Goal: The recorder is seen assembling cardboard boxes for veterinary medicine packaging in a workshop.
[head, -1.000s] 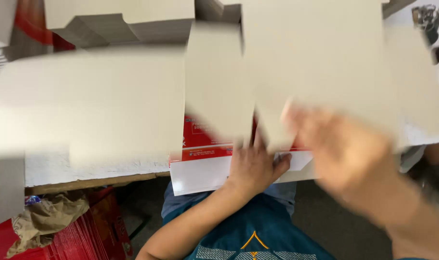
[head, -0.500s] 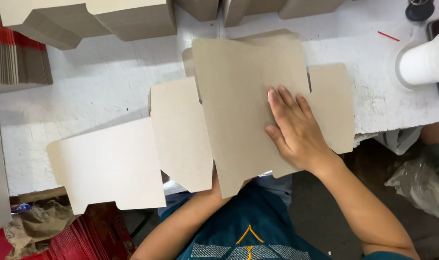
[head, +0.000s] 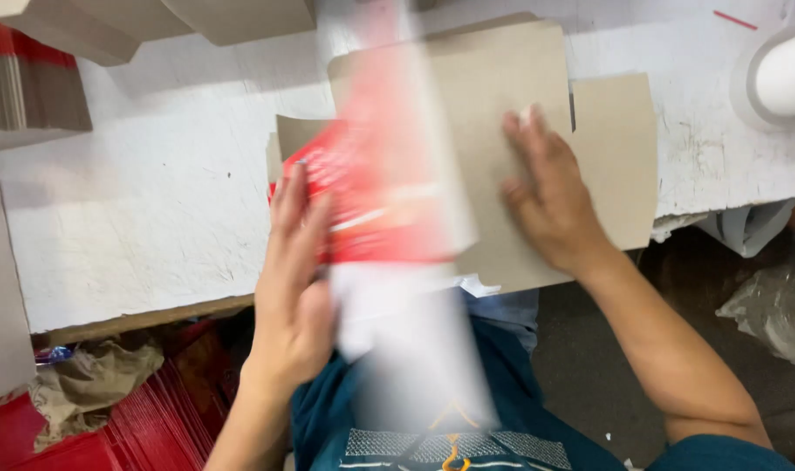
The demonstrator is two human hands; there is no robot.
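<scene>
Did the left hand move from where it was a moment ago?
Yes. The left hand has come out from under the cardboard sheet and now lifts its blurred red-and-white flap over the white table.

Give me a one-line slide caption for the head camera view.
Right hand presses flat cardboard blank on white table; left hand folds its red-printed flap.

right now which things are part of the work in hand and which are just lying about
In hand: flat brown cardboard box blank, its blurred red-and-white printed flap, left hand, right hand.

Lying about: white tape roll, folded brown boxes, red sheet stack, crumpled brown paper.
</scene>
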